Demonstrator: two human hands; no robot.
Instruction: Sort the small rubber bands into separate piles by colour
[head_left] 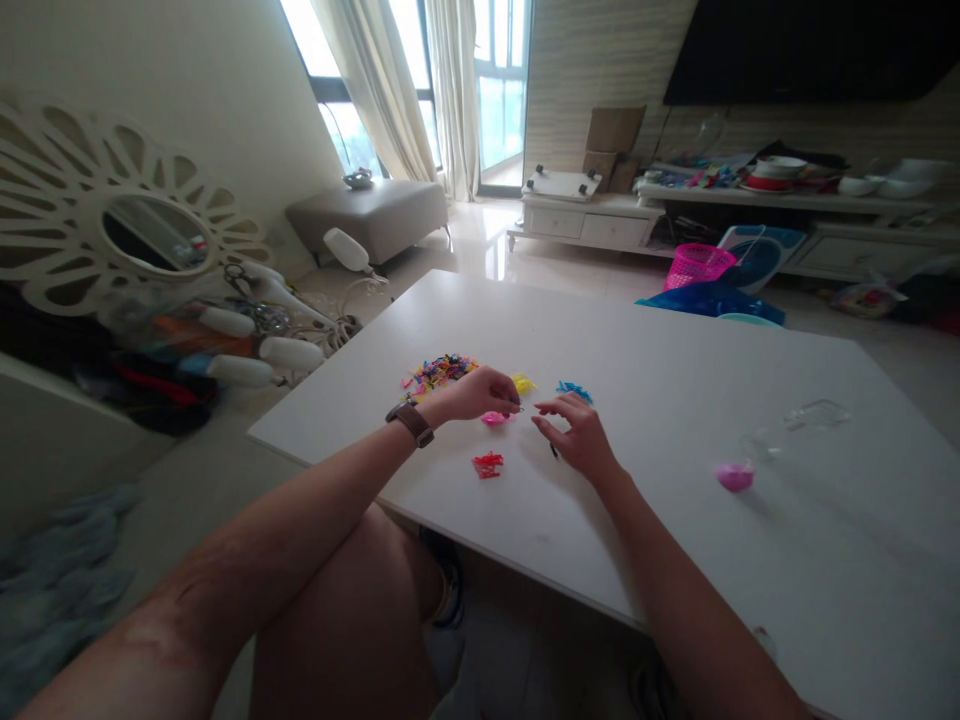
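My left hand (487, 393), with a brown-strapped watch (411, 422) on the wrist, is pinched shut over the table. A tiny thing pokes out at its fingertips, too small to name. Close to the right of it, my right hand (576, 428) has thumb and fingers apart, with nothing visible between them. Around the hands lie small heaps of little plastic pieces: yellow (523, 383), blue (574, 389), pink (493, 419) and red (488, 464). Something black (553, 451) shows beside my right thumb. A larger mixed-colour pile (444, 370) lies behind my left wrist.
On the right of the white table (697, 400) are a pink-purple object (735, 476) and a clear plastic container (817, 414). Beyond the far edge stand a pink basket (699, 265) and a TV cabinet (585, 222). White lamp shades (291, 353) are at the left.
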